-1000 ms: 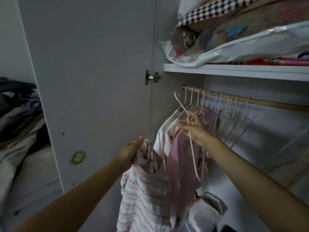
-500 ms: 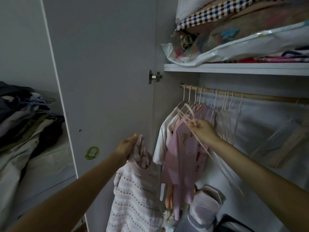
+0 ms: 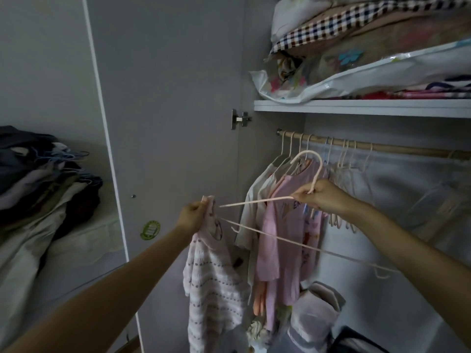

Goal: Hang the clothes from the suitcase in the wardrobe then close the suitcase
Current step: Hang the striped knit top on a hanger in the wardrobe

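My left hand point(image 3: 193, 215) grips the collar of a pink-and-white striped knit top point(image 3: 214, 284), which hangs down in front of the open wardrobe. My right hand point(image 3: 321, 195) holds a pale pink hanger point(image 3: 280, 238) by its neck, free of the rail, with the hook pointing up. The hanger's left tips reach to the top's neck opening, close to my left hand. Behind them a wooden rail point(image 3: 397, 149) carries several pale hangers and small pink and white garments point(image 3: 285, 230). The suitcase is out of view.
The open wardrobe door point(image 3: 165, 123) stands at the left with a green sticker. A shelf point(image 3: 356, 108) above the rail holds bagged bedding and a checked pillow. A pile of folded clothes point(image 3: 43, 179) lies at far left. Bags sit on the wardrobe floor.
My right hand has pulled the pink hanger off the rail and swung it level towards the striped top. My left hand has kept hold of the top.
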